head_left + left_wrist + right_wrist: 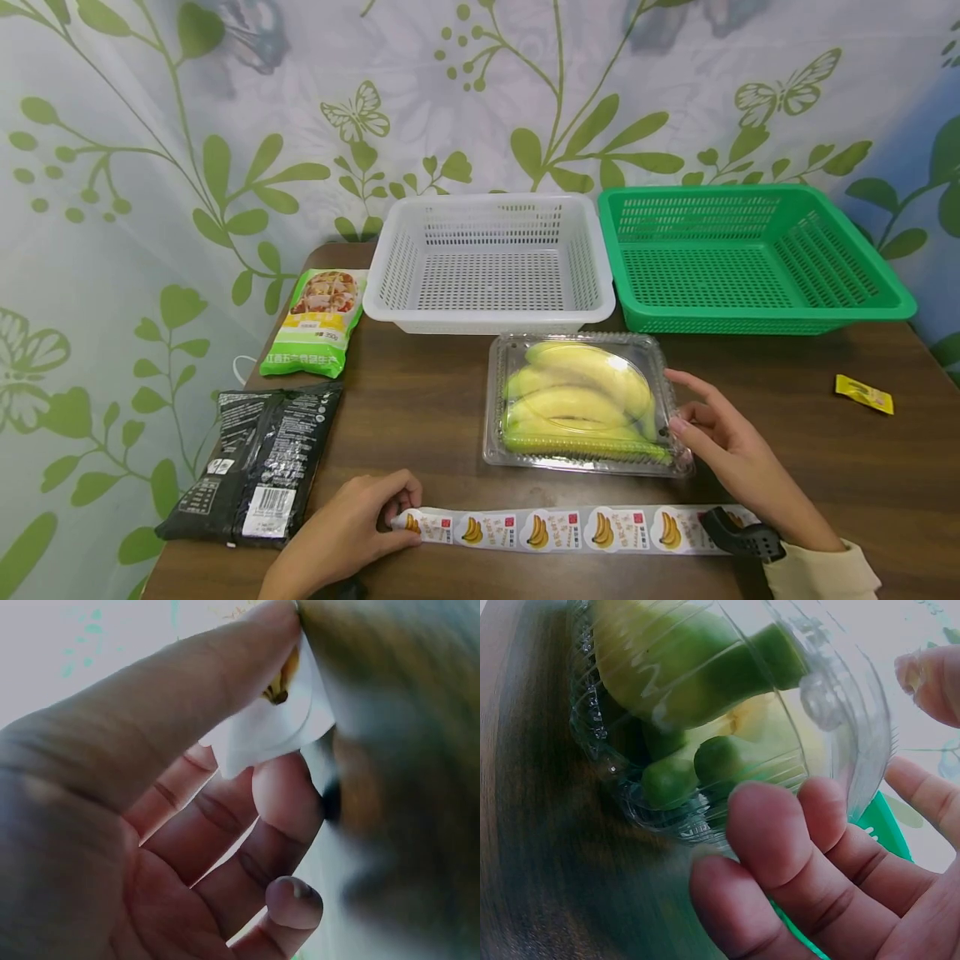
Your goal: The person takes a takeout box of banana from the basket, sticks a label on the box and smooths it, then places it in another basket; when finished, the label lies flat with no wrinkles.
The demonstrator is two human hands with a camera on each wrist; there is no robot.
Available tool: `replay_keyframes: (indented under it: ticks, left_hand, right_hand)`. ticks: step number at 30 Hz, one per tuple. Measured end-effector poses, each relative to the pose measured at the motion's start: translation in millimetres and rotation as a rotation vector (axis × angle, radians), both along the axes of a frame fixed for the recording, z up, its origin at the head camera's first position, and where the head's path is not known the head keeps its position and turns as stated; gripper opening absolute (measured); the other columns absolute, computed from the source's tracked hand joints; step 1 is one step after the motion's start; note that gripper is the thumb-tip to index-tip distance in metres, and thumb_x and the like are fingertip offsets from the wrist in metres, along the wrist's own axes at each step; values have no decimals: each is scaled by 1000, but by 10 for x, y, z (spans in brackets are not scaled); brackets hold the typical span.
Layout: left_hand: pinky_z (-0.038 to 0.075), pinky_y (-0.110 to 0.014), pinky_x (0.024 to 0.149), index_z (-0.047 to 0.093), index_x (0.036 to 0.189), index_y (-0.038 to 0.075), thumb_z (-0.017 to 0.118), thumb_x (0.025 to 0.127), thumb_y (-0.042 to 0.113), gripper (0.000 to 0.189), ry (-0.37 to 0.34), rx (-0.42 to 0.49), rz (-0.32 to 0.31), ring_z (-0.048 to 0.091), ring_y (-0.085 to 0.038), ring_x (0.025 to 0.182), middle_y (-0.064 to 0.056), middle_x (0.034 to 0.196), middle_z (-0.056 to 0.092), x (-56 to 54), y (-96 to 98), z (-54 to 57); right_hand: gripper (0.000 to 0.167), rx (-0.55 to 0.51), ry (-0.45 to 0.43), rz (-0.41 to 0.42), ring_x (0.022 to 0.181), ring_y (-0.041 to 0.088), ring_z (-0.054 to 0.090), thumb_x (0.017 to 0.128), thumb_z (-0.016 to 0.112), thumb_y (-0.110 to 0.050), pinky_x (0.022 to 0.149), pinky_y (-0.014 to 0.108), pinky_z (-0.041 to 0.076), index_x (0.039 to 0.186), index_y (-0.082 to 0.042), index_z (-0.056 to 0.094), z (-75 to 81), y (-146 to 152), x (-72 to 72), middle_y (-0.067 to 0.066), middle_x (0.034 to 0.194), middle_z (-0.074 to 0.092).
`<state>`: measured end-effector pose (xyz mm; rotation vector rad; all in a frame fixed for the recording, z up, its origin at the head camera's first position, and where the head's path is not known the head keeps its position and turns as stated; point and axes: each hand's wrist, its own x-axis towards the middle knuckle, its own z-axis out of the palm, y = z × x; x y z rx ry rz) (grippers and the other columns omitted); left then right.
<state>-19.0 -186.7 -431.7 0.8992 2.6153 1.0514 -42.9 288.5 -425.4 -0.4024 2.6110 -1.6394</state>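
My left hand (352,529) pinches the left end of a strip of banana stickers (551,531) between thumb and fingers; in the left wrist view, the strip's white end (277,727) shows under the thumb. Behind the strip, a clear plastic clamshell box (495,400) with its lid down contains several yellow-green bananas (577,400). At the box's right side is my right hand (731,442), fingers loosely bent and thumb spread apart. The right wrist view has its fingertips (769,832) close to the box wall; whether they touch it is hard to tell.
A white basket (491,317) and a green basket (765,319) stand along the back of the brown table (420,400). On the left lie a green food packet (318,321) and a black packet (255,458). A small yellow sachet (864,394) lies at the right.
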Motion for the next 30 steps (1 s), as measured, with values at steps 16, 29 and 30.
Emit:
replay_keyframes:
  ticks: [16,29,30]
  left_hand:
    - [51,-21,71,71,101,28,87,83,20,26,131,3,51,57,-3,83,18,105,57,-7,21,-31]
    - [50,-26,76,65,105,27,87,80,41,36,8,-146,14,53,-2,87,18,103,55,72,37,30]
    - [50,-25,76,64,104,27,87,80,40,36,9,-141,15,52,-2,87,19,102,54,72,38,24]
  right_hand:
    - [62,-2,24,9,66,18,55,105,53,0,55,36,45,160,-16,30,3,6,-12,8,90,57]
    - [61,21,13,-1,67,19,59,105,53,-2,57,34,49,160,-17,30,9,11,-1,7,92,58]
    - [61,20,13,-1,67,19,59,105,53,-2,57,34,48,160,-18,30,8,10,0,7,91,58]
